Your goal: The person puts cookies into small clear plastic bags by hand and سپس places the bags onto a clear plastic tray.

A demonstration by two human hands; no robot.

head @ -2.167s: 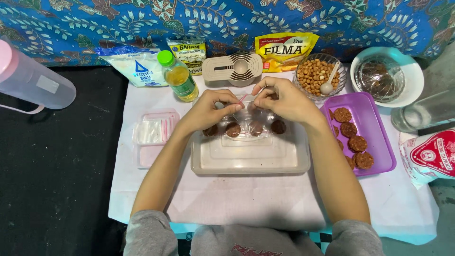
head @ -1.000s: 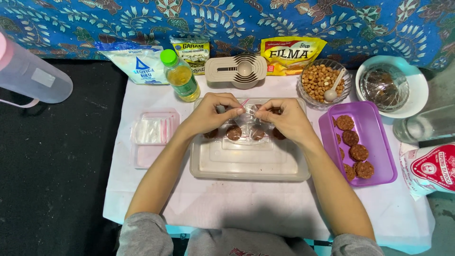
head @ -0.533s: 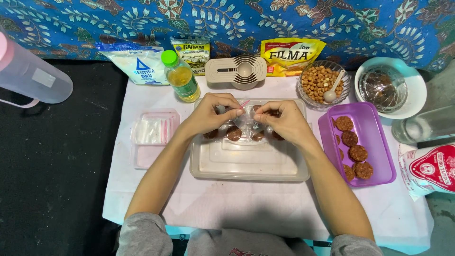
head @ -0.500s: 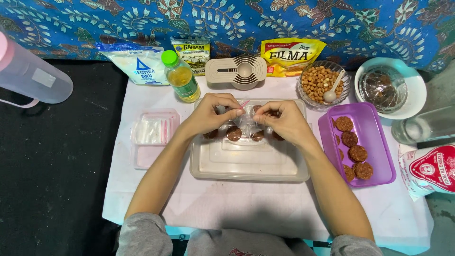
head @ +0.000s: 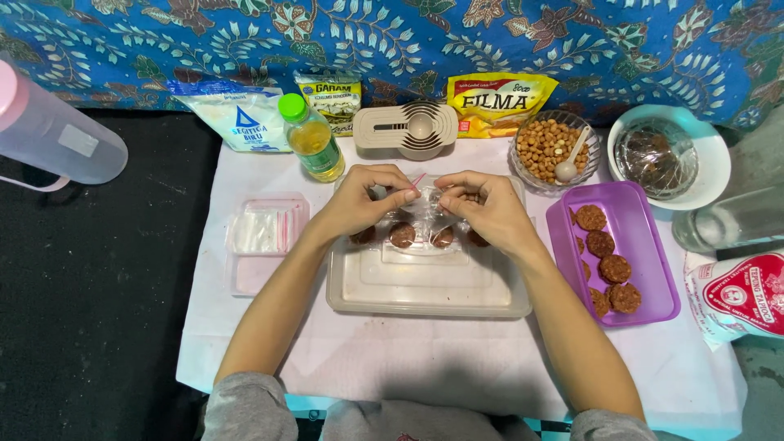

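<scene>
Both hands pinch a clear bag (head: pixel 425 214) over the tray (head: pixel 425 286): left hand (head: pixel 367 200) and right hand (head: pixel 482 204) each close fingers on its top edge. Brown patties (head: pixel 402 235) lie beneath.

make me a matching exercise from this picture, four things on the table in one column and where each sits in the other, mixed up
Things:
1. purple tray of brown discs
2. green-capped bottle
3. small clear plastic bag
4. glass bowl of peanuts

Places:
A. between the left hand and right hand
B. right of the clear tray
C. far side, beside the yellow packet
D. far side, left of the beige measuring cups

Pairs: 1-B, 2-D, 3-A, 4-C
</scene>
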